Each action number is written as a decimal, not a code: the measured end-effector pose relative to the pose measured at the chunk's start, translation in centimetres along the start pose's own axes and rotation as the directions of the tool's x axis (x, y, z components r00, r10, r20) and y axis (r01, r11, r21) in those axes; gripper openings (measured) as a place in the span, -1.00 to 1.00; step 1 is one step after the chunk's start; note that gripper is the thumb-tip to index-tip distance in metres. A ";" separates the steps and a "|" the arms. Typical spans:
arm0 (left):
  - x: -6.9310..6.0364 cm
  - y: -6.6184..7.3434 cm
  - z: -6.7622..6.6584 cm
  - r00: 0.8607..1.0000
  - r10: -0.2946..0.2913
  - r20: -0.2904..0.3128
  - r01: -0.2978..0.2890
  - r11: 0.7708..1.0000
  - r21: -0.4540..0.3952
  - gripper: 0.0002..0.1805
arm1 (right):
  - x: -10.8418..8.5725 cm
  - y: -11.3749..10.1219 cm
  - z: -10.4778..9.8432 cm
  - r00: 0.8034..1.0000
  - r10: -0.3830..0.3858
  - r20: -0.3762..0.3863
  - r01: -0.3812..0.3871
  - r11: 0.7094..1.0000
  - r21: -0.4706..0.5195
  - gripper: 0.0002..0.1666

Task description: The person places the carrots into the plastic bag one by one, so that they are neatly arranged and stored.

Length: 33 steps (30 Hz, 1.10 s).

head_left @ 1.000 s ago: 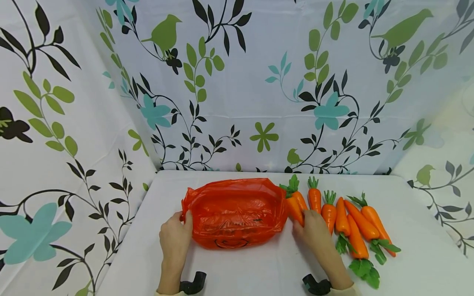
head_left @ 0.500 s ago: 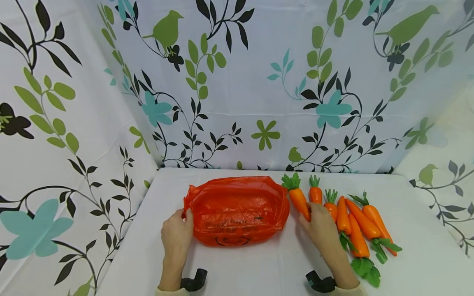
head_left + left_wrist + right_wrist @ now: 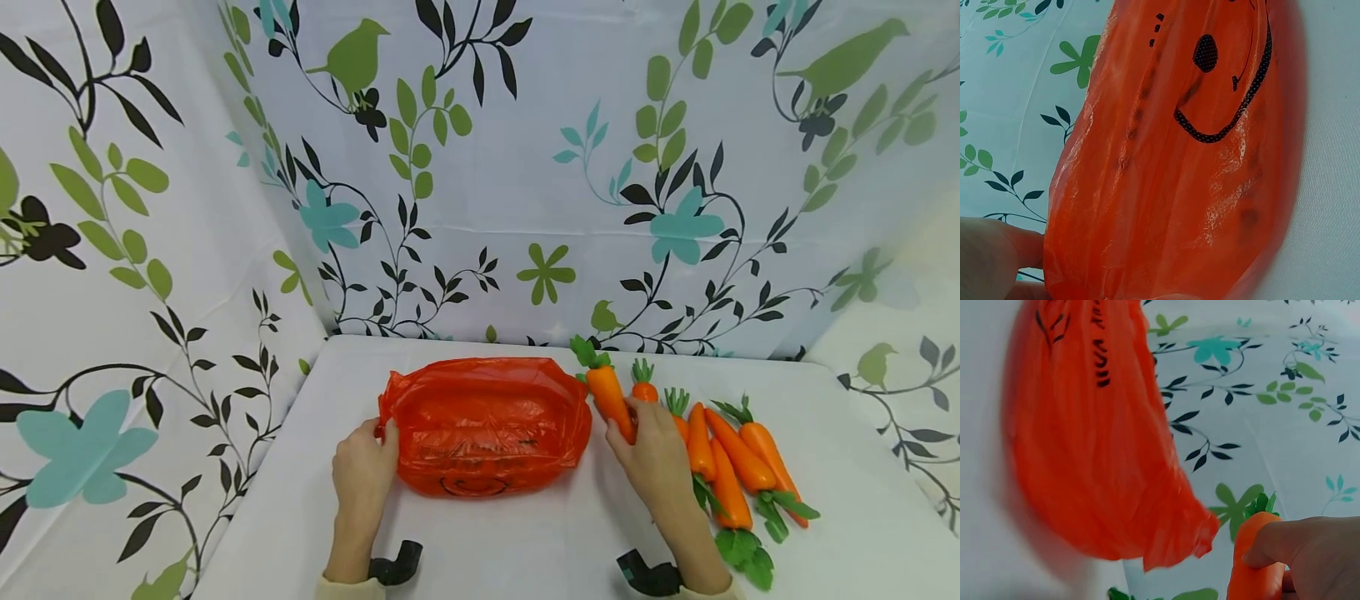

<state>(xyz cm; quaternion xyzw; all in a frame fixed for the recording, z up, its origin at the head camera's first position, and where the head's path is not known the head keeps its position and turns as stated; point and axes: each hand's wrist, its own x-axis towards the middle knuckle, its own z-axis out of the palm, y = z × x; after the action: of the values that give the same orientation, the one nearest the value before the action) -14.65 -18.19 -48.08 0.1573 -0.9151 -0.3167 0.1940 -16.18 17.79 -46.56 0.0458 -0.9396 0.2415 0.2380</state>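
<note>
In the head view a red plastic bag [image 3: 487, 425] with a black smiling line lies on the white table. My left hand [image 3: 363, 467] pinches its left edge between thumb and fingers; the left wrist view shows fingertips at the bag [image 3: 1166, 187]. My right hand [image 3: 652, 454] grips an orange carrot [image 3: 609, 396] by its lower end, green leaves pointing up and away, beside the bag's right edge. In the right wrist view the thumb lies across the carrot [image 3: 1254, 569]. The bag's mouth is not clearly seen.
Right of my right hand lie several more carrots [image 3: 738, 454] with green tops, some overlapping. One carrot [image 3: 645, 390] and another [image 3: 678, 417] are partly covered by my hand. A patterned cloth [image 3: 480, 208] hangs behind the table [image 3: 510, 550].
My right hand has shifted slightly right and away from me, now covering more of the neighbouring carrots. The carrot in it has come away from the bag's right edge. The left hand stays in place.
</note>
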 end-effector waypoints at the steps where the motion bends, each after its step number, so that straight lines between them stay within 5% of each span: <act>1: 0.0 0.0 0.1 1.000 -0.002 0.004 0.002 1.000 0.002 -0.58 | 0.0 -0.2 -0.1 1.000 -0.008 -0.010 0.008 1.000 0.004 -0.49; 10: -0.1 0.2 1.0 1.000 -0.008 0.012 0.008 1.000 0.007 -0.55 | 1.0 -2.9 -0.4 0.996 -0.087 -0.028 0.088 0.995 0.039 -0.51; 19: 0.3 -0.1 0.6 1.000 -0.008 0.005 0.008 1.000 0.005 -0.54 | 2.3 -5.4 1.8 0.944 -0.309 -0.115 0.313 0.949 0.018 -0.55; 33: 0.4 -0.4 0.4 1.000 -0.021 -0.007 0.021 1.000 -0.010 -0.54 | 1.7 -8.3 4.8 0.929 -0.355 0.104 0.357 0.934 -0.001 -0.55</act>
<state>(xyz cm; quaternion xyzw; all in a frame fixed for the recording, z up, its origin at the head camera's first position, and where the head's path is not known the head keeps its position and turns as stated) -15.07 -18.45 -48.50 0.1673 -0.9110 -0.3228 0.1948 -18.08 8.24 -45.88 0.2252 -0.9291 0.1821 0.2298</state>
